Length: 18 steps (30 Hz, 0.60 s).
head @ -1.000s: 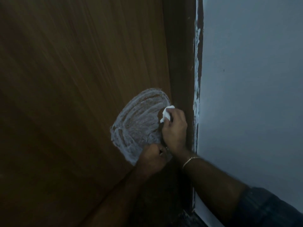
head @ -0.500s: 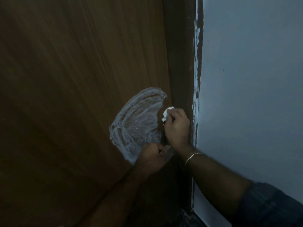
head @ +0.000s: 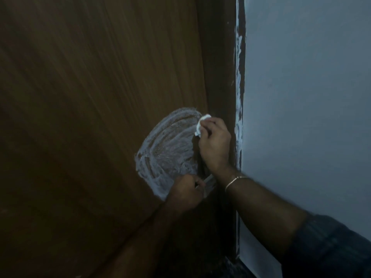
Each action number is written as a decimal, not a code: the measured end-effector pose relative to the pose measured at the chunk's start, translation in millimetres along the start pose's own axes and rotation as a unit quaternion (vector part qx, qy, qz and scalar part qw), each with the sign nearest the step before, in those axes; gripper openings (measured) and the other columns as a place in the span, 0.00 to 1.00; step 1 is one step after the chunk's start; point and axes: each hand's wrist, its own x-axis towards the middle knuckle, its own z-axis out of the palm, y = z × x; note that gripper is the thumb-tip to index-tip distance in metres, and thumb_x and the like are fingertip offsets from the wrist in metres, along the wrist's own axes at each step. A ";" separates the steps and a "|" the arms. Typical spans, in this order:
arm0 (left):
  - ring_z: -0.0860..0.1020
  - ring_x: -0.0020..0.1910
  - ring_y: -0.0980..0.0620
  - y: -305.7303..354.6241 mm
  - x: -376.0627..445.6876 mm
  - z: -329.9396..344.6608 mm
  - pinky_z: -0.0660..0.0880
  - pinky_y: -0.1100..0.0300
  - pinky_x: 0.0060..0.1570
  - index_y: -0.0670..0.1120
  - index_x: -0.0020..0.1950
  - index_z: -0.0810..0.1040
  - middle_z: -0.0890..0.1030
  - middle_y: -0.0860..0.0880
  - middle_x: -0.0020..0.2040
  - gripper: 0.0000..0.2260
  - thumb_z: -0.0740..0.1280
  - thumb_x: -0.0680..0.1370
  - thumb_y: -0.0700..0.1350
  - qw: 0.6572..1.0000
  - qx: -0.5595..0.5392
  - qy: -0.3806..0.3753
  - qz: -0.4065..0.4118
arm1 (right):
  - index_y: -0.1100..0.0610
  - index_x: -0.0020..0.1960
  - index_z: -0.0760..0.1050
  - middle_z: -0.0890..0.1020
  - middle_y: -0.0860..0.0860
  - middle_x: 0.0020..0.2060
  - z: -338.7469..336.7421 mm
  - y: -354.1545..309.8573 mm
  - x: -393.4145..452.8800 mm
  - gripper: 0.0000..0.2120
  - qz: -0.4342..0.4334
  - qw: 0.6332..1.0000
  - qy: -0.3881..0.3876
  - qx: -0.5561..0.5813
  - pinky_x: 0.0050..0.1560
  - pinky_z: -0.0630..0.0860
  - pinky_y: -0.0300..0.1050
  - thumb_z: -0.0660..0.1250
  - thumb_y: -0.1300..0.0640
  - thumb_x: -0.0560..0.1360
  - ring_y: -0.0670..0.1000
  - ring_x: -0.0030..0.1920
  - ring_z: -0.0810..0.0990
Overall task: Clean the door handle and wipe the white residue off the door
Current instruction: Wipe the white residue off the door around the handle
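A brown wooden door [head: 90, 97] fills the left of the view, with a round patch of smeared white residue [head: 166, 151] near its right edge. My right hand [head: 214, 145] is closed on a crumpled white tissue [head: 201, 124] and presses it against the door at the residue's upper right. My left hand [head: 186, 191] sits below the residue, fingers wrapped around the door handle [head: 208, 180], of which only a pale sliver shows. The scene is dim.
A dark door frame [head: 220, 67] runs down beside the door, its right edge marked with flaky white paint [head: 239, 77]. A pale grey wall [head: 311, 97] fills the right side. A thin bangle [head: 234, 180] circles my right wrist.
My right hand with the tissue has slid slightly upward along the residue's right edge. My left hand has stayed on the handle.
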 end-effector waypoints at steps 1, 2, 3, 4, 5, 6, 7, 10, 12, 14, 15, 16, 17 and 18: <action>0.79 0.41 0.64 -0.2 1.1 0.2 0.71 0.76 0.36 0.53 0.48 0.83 0.84 0.57 0.48 0.06 0.66 0.79 0.46 1.000 0.000 -0.003 -0.002 | 0.65 0.55 0.82 0.80 0.55 0.55 0.8 -3.3 3.3 0.10 -0.016 1.000 0.001 0.001 0.56 0.67 0.19 0.66 0.67 0.77 0.46 0.52 0.77; 0.79 0.41 0.65 -0.8 2.1 0.6 0.70 0.77 0.34 0.53 0.48 0.83 0.84 0.57 0.48 0.06 0.66 0.79 0.45 1.000 -0.002 -0.009 -0.005 | 0.65 0.56 0.81 0.80 0.55 0.56 1.4 -3.4 2.3 0.10 -0.024 1.000 -0.001 -0.004 0.57 0.67 0.20 0.66 0.67 0.77 0.46 0.53 0.77; 0.79 0.41 0.65 -1.7 3.1 0.9 0.70 0.77 0.33 0.53 0.48 0.83 0.84 0.57 0.48 0.07 0.66 0.79 0.45 1.000 -0.004 -0.015 -0.008 | 0.65 0.57 0.81 0.79 0.55 0.57 1.5 -0.8 -2.4 0.10 -0.019 1.000 -0.005 -0.014 0.57 0.68 0.21 0.66 0.67 0.77 0.47 0.55 0.77; 0.79 0.40 0.66 -2.0 3.7 1.0 0.71 0.77 0.32 0.53 0.49 0.83 0.84 0.57 0.47 0.07 0.66 0.79 0.44 1.000 -0.004 -0.017 -0.011 | 0.65 0.57 0.81 0.79 0.55 0.58 1.3 3.1 -9.1 0.10 -0.004 1.000 -0.012 -0.025 0.57 0.68 0.22 0.66 0.67 0.77 0.48 0.55 0.78; 0.78 0.39 0.66 -2.3 3.8 0.7 0.71 0.77 0.31 0.53 0.49 0.83 0.84 0.57 0.47 0.07 0.66 0.79 0.44 1.000 -0.006 -0.015 -0.012 | 0.65 0.57 0.81 0.79 0.56 0.58 1.0 6.6 -14.8 0.10 0.010 0.999 -0.019 -0.033 0.57 0.69 0.24 0.66 0.67 0.78 0.49 0.56 0.78; 0.78 0.38 0.66 -2.4 3.4 1.1 0.71 0.77 0.30 0.52 0.49 0.84 0.84 0.57 0.46 0.07 0.66 0.79 0.44 1.000 -0.007 -0.011 -0.010 | 0.65 0.56 0.82 0.79 0.56 0.57 0.4 9.0 -17.4 0.10 0.020 0.999 -0.025 -0.039 0.57 0.70 0.26 0.66 0.67 0.78 0.51 0.55 0.79; 0.78 0.37 0.66 -2.4 3.2 2.0 0.70 0.78 0.30 0.51 0.49 0.84 0.84 0.57 0.46 0.07 0.66 0.79 0.45 1.000 -0.005 -0.004 -0.002 | 0.65 0.55 0.82 0.79 0.56 0.56 0.0 9.7 -15.3 0.09 0.025 0.999 -0.025 -0.041 0.56 0.70 0.27 0.66 0.67 0.77 0.52 0.54 0.79; 0.78 0.38 0.64 -2.9 2.1 3.5 0.68 0.80 0.31 0.51 0.50 0.84 0.83 0.58 0.43 0.07 0.66 0.79 0.46 1.000 0.003 0.011 0.009 | 0.64 0.54 0.82 0.80 0.55 0.54 -1.0 -0.8 1.0 0.09 0.000 1.000 -0.010 -0.024 0.53 0.66 0.18 0.67 0.67 0.76 0.48 0.52 0.78; 0.79 0.39 0.65 -3.6 3.8 3.7 0.69 0.79 0.31 0.52 0.49 0.84 0.82 0.59 0.43 0.06 0.66 0.79 0.46 1.000 0.000 0.004 0.003 | 0.63 0.55 0.82 0.81 0.54 0.54 -1.3 -4.9 5.3 0.09 -0.033 0.999 -0.008 -0.020 0.55 0.68 0.20 0.67 0.66 0.77 0.45 0.52 0.77; 0.80 0.42 0.64 -2.5 5.0 2.6 0.71 0.76 0.33 0.53 0.50 0.83 0.83 0.58 0.46 0.06 0.66 0.79 0.45 1.000 -0.007 -0.017 -0.008 | 0.63 0.54 0.82 0.81 0.54 0.52 -3.4 1.0 -1.2 0.08 -0.032 0.998 -0.024 -0.037 0.53 0.67 0.20 0.67 0.66 0.77 0.45 0.50 0.77; 0.80 0.43 0.63 -1.9 5.2 1.6 0.73 0.74 0.35 0.52 0.50 0.83 0.83 0.57 0.47 0.07 0.66 0.79 0.45 1.000 -0.008 -0.023 -0.013 | 0.63 0.53 0.82 0.81 0.55 0.51 -4.2 6.1 -6.6 0.08 -0.019 0.998 -0.038 -0.051 0.51 0.67 0.20 0.66 0.66 0.77 0.46 0.50 0.78; 0.81 0.45 0.61 -1.3 5.1 1.6 0.75 0.71 0.38 0.52 0.51 0.83 0.84 0.56 0.48 0.07 0.66 0.79 0.45 1.000 -0.004 -0.023 -0.014 | 0.63 0.53 0.82 0.81 0.55 0.51 -5.2 10.7 -11.6 0.08 -0.002 0.997 -0.050 -0.065 0.51 0.67 0.21 0.66 0.66 0.77 0.48 0.50 0.79; 0.81 0.46 0.60 -0.7 4.8 1.8 0.76 0.70 0.40 0.51 0.51 0.83 0.84 0.55 0.48 0.07 0.65 0.79 0.45 1.000 0.001 -0.017 -0.012 | 0.63 0.53 0.82 0.81 0.55 0.51 -6.3 13.2 -13.3 0.08 0.012 0.995 -0.057 -0.075 0.51 0.67 0.22 0.66 0.66 0.77 0.50 0.50 0.80; 0.81 0.45 0.60 -0.4 4.2 2.2 0.74 0.72 0.39 0.50 0.51 0.84 0.84 0.54 0.48 0.07 0.65 0.79 0.46 1.000 0.003 -0.008 -0.009 | 0.63 0.52 0.82 0.81 0.56 0.51 -6.5 13.0 -10.9 0.07 0.020 0.995 -0.058 -0.076 0.50 0.67 0.21 0.66 0.66 0.77 0.51 0.50 0.80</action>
